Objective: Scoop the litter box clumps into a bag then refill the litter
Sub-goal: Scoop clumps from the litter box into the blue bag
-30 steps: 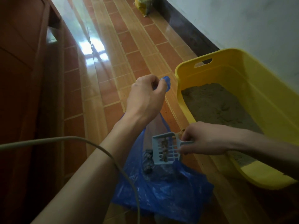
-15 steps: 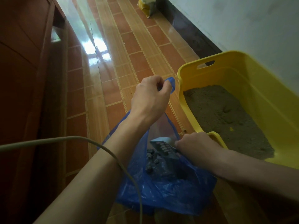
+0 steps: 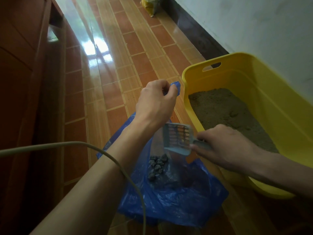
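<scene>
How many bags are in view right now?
2: the blue bag on the floor beside the yellow litter box, pinched by the left hand; a yellow bag far off against the wall.

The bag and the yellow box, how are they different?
The bag is blue, thin and crinkly; the box is yellow and stiff. The bag holds dark clumps; the box holds loose sandy litter. The left hand holds the bag's top up; no hand grips the box. Both are open on top and sit on the tiled floor.
</scene>
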### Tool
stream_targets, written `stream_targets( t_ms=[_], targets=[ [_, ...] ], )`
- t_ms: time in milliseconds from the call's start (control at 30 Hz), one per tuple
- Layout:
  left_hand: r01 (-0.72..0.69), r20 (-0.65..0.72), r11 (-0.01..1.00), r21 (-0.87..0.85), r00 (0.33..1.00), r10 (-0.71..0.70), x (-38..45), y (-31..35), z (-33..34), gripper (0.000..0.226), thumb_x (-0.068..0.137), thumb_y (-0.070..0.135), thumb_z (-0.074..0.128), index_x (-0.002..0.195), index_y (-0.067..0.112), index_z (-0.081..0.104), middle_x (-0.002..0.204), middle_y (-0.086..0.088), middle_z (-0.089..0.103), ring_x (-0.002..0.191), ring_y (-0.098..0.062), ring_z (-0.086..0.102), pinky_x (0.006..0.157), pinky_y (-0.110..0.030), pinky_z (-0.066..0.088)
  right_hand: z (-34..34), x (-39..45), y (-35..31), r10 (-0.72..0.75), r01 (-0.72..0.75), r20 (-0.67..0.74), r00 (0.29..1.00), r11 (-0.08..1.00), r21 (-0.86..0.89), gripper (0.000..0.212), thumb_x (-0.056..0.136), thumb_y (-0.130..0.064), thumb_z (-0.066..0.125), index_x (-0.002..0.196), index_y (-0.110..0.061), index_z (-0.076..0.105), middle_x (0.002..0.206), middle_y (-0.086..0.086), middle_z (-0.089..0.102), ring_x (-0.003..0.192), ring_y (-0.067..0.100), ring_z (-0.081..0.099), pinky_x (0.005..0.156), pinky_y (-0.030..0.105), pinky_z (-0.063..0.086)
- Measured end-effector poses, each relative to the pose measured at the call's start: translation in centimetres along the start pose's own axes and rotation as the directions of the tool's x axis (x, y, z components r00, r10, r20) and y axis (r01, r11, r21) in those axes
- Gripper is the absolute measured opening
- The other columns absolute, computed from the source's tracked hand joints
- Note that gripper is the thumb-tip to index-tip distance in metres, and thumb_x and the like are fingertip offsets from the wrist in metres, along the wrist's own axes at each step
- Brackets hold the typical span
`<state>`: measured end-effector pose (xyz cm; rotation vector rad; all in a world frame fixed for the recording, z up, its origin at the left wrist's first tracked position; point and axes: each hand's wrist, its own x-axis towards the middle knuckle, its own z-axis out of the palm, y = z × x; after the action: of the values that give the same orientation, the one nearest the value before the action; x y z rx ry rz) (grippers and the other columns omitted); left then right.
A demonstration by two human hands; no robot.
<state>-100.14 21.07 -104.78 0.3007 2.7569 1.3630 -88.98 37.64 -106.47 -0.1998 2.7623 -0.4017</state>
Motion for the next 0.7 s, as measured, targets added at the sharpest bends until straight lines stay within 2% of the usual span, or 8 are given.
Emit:
stream_targets(
  t_ms=[100,233,300,333,367,433,600,700],
  targets=[
    [-0.006,0.006,1.0,0.005,1.0,0.006,0.1,-0.3,0.2,0.035,0.103,0.032,0.054,0.078,0.011,0.067,0.082,-0.007,0.074,0.075,-0.025,0.068,0.069,-0.046,0.057,-1.9,-1.7,2.0,0.093,-0.083,-0.04,0.995,0.978,0.191,0.036,0.088,-0.06,0.048,0.09,-0.031,0.07,0.07,-0.012,0.064,0.057,0.007,0.059,0.047,0.023,0.046],
    [-0.018,0.008,1.0,0.016,1.0,0.018,0.1,-0.7,0.2,0.034,0.103,0.031,0.054,0.08,0.01,0.068,0.071,-0.006,0.067,0.062,-0.017,0.058,0.061,-0.038,0.05,-4.0,-3.6,5.7,0.296,-0.253,-0.137,0.945,0.931,0.265,0.033,0.091,-0.045,0.062,0.108,-0.02,0.073,0.083,-0.009,0.066,0.07,0.01,0.064,0.059,0.034,0.055],
    [-0.028,0.016,0.999,0.024,1.0,0.027,0.0,-0.7,0.3,0.035,0.104,0.031,0.054,0.081,0.01,0.069,0.067,-0.004,0.063,0.059,-0.016,0.054,0.059,-0.036,0.047,-4.2,-3.8,7.9,0.407,-0.358,-0.138,0.903,0.89,0.283,0.035,0.092,-0.043,0.065,0.107,-0.014,0.075,0.083,-0.001,0.069,0.076,0.022,0.066,0.068,0.043,0.056],
    [-0.031,0.019,0.999,0.033,0.999,0.031,0.0,-0.7,0.4,0.035,0.104,0.031,0.054,0.08,0.01,0.069,0.064,-0.002,0.06,0.058,-0.015,0.052,0.058,-0.035,0.045,-4.0,-3.8,9.1,0.449,-0.402,-0.121,0.885,0.87,0.287,0.034,0.092,-0.043,0.065,0.105,-0.014,0.076,0.077,0.0,0.07,0.072,0.024,0.066,0.065,0.043,0.056],
    [-0.033,0.021,0.999,0.042,0.999,0.032,0.0,-0.7,0.4,0.035,0.104,0.031,0.054,0.08,0.011,0.068,0.062,0.001,0.057,0.056,-0.014,0.05,0.058,-0.033,0.043,-3.8,-3.8,10.2,0.486,-0.448,-0.089,0.869,0.85,0.277,0.031,0.092,-0.043,0.066,0.101,-0.016,0.076,0.065,-0.003,0.067,0.062,0.021,0.063,0.056,0.037,0.052],
    [-0.04,0.026,0.997,0.06,0.999,0.038,0.0,-0.7,0.6,0.035,0.104,0.032,0.054,0.078,0.013,0.067,0.06,0.004,0.054,0.055,-0.014,0.048,0.057,-0.031,0.04,-2.9,-3.6,12.2,0.546,-0.532,-0.004,0.838,0.819,0.215,0.029,0.093,-0.042,0.065,0.088,-0.016,0.075,0.049,-0.005,0.053,0.046,0.015,0.046,0.045,0.028,0.033],
    [-0.071,0.035,0.994,0.08,0.997,0.068,0.0,-0.9,0.9,0.036,0.104,0.032,0.054,0.078,0.011,0.067,0.063,-0.004,0.057,0.057,-0.019,0.049,0.058,-0.036,0.042,-0.4,-3.3,15.0,0.61,-0.62,0.115,0.784,0.779,0.092,0.031,0.096,-0.038,0.065,0.08,-0.012,0.072,0.054,0.0,0.054,0.048,0.014,0.047,0.046,0.026,0.031],
    [-0.085,0.044,0.994,0.07,0.996,0.082,0.0,-1.0,0.8,0.038,0.105,0.034,0.055,0.081,0.007,0.068,0.064,-0.01,0.056,0.056,-0.021,0.046,0.057,-0.036,0.039,0.6,-3.1,15.6,0.617,-0.64,0.175,0.767,0.753,0.151,0.03,0.095,-0.035,0.067,0.077,-0.011,0.07,0.058,0.001,0.054,0.049,0.013,0.045,0.046,0.026,0.031]
  ],
)
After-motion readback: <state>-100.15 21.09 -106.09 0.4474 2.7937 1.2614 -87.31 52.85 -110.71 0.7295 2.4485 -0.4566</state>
